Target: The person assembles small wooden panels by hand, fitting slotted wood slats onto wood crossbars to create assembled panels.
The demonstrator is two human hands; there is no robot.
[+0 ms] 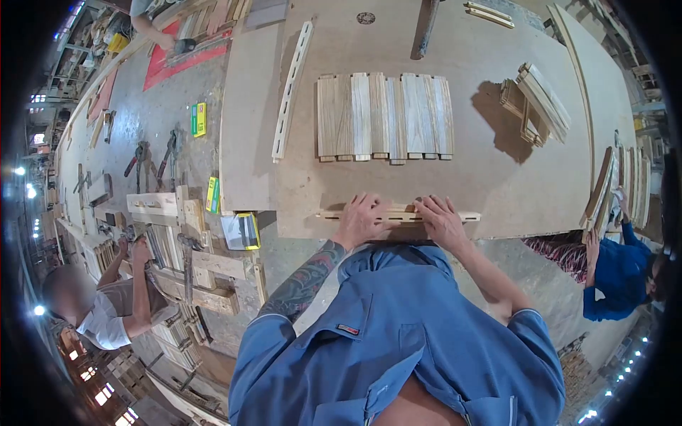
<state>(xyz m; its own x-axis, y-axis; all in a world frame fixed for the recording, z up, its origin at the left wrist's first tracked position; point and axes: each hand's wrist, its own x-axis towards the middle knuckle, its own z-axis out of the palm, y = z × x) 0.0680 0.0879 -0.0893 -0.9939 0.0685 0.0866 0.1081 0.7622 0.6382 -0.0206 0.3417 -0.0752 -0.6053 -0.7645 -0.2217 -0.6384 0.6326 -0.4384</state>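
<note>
A slotted wooden strip lies sideways along the near edge of the table, with some wood visible between my hands. My left hand is closed over its left part, fingers bent across the top. Over the right part, my right hand grips in the same way. Just beyond my hands, a row of short wooden slats lies side by side, their lower ends uneven. A pale slotted rail lies at a slant to the left of that row.
The wide board tabletop bears a crisscross stack of slats at right and a metal bar at the far side. Pliers and yellow-green boxes are on the left. Co-workers handle wood at both sides.
</note>
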